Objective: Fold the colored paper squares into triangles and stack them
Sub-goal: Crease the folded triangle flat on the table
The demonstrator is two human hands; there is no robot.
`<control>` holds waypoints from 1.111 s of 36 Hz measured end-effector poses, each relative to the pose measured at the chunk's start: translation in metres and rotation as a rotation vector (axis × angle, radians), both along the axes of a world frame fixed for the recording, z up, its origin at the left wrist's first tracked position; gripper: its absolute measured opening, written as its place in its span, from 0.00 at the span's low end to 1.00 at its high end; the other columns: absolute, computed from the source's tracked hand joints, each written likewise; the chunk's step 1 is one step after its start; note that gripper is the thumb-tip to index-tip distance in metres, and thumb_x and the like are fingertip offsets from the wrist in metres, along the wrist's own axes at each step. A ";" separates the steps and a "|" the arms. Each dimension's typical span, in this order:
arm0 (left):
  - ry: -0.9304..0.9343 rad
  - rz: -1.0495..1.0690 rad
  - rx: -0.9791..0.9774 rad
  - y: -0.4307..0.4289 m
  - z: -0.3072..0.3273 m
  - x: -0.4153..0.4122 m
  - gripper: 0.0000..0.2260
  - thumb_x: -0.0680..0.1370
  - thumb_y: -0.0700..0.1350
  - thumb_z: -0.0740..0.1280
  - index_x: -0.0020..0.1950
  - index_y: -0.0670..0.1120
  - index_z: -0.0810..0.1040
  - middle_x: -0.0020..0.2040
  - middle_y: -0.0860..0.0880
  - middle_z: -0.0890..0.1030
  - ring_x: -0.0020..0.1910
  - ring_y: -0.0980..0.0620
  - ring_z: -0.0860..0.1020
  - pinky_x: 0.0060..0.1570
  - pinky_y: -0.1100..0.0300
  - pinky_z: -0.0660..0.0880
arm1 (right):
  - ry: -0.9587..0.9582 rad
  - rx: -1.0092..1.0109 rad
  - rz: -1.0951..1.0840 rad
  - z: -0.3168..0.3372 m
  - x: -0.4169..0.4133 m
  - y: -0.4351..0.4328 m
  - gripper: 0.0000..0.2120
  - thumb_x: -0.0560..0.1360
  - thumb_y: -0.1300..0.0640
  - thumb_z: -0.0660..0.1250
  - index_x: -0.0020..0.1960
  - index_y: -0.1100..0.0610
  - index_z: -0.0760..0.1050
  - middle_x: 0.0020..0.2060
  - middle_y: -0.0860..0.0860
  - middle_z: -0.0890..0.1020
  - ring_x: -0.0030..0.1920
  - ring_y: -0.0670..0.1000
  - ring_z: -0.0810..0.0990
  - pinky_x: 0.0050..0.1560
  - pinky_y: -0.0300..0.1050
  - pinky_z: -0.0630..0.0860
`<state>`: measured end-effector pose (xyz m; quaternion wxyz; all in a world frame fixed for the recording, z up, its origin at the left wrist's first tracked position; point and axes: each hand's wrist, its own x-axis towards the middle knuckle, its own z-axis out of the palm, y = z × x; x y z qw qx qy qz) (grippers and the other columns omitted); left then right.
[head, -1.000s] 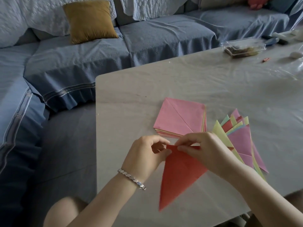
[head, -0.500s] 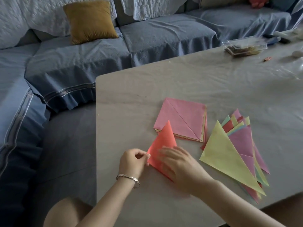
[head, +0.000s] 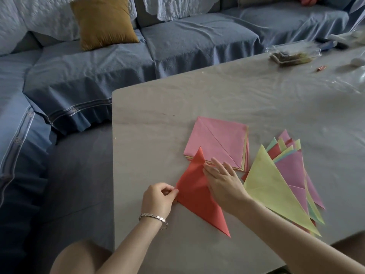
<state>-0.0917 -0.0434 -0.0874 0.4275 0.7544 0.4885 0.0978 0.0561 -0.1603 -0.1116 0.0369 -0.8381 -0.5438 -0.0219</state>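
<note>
The right hand [head: 223, 182] lies flat with straight fingers on the red triangle [head: 195, 196] and hides part of its right edge. The left hand [head: 158, 198] pinches its left corner. A clear box [head: 292, 54] by the far edge of the tabletop [head: 217, 99] is too blurred to read. The stack of squares [head: 217, 141], pink on top, sits just behind the triangle's tip. The pile of folded triangles [head: 272, 184] fans out beside it, yellow uppermost. The red triangle lies flat near the tabletop's left edge.
</note>
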 end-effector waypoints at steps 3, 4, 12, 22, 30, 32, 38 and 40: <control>0.005 -0.012 -0.005 0.001 -0.001 0.000 0.08 0.71 0.43 0.72 0.31 0.49 0.79 0.26 0.53 0.81 0.30 0.55 0.79 0.34 0.65 0.72 | 0.055 -0.098 -0.018 0.009 0.009 0.021 0.26 0.63 0.58 0.74 0.60 0.61 0.77 0.62 0.53 0.77 0.67 0.57 0.71 0.64 0.57 0.68; 0.006 -0.013 -0.008 0.002 -0.001 0.000 0.08 0.71 0.43 0.72 0.31 0.49 0.79 0.25 0.53 0.80 0.29 0.56 0.79 0.33 0.66 0.71 | 0.063 -0.120 0.007 0.010 0.012 0.026 0.26 0.72 0.59 0.66 0.68 0.62 0.68 0.70 0.53 0.69 0.73 0.57 0.60 0.70 0.56 0.57; -0.010 0.006 -0.065 0.002 -0.001 -0.001 0.06 0.71 0.42 0.71 0.34 0.47 0.79 0.27 0.50 0.81 0.28 0.54 0.78 0.38 0.61 0.75 | 0.201 -0.138 -0.008 0.012 0.038 0.050 0.22 0.82 0.55 0.49 0.75 0.55 0.55 0.75 0.46 0.56 0.75 0.50 0.44 0.72 0.45 0.46; -0.007 0.002 -0.046 0.002 -0.003 0.000 0.07 0.71 0.43 0.71 0.33 0.48 0.80 0.26 0.52 0.81 0.25 0.62 0.76 0.32 0.68 0.70 | 0.373 -0.236 0.077 0.013 0.049 0.016 0.40 0.73 0.39 0.62 0.76 0.50 0.46 0.75 0.44 0.45 0.74 0.50 0.34 0.73 0.48 0.38; -0.027 0.023 -0.056 0.003 -0.004 0.000 0.10 0.71 0.40 0.72 0.31 0.50 0.78 0.24 0.53 0.79 0.29 0.55 0.80 0.38 0.59 0.77 | 0.372 -0.300 0.192 0.016 0.032 -0.022 0.56 0.55 0.24 0.48 0.76 0.51 0.47 0.75 0.43 0.45 0.68 0.43 0.27 0.67 0.39 0.31; -0.035 0.028 -0.070 0.004 -0.004 0.000 0.10 0.71 0.40 0.72 0.31 0.50 0.78 0.24 0.53 0.79 0.30 0.53 0.81 0.40 0.56 0.79 | 0.360 -0.316 0.215 0.017 0.028 -0.029 0.54 0.60 0.24 0.54 0.76 0.52 0.45 0.75 0.43 0.42 0.68 0.43 0.27 0.66 0.37 0.30; -0.046 0.037 -0.088 0.005 -0.005 -0.001 0.10 0.71 0.40 0.72 0.31 0.50 0.78 0.23 0.52 0.79 0.33 0.50 0.81 0.41 0.53 0.79 | 0.387 -0.385 0.235 0.022 0.013 -0.048 0.53 0.64 0.31 0.61 0.76 0.55 0.39 0.71 0.42 0.34 0.68 0.45 0.25 0.71 0.43 0.30; -0.051 0.034 -0.086 0.004 -0.004 0.000 0.10 0.71 0.40 0.71 0.31 0.50 0.78 0.23 0.53 0.79 0.32 0.50 0.81 0.41 0.53 0.79 | 0.376 -0.393 0.244 0.020 0.010 -0.052 0.55 0.63 0.30 0.61 0.76 0.56 0.38 0.73 0.44 0.35 0.69 0.46 0.25 0.68 0.41 0.29</control>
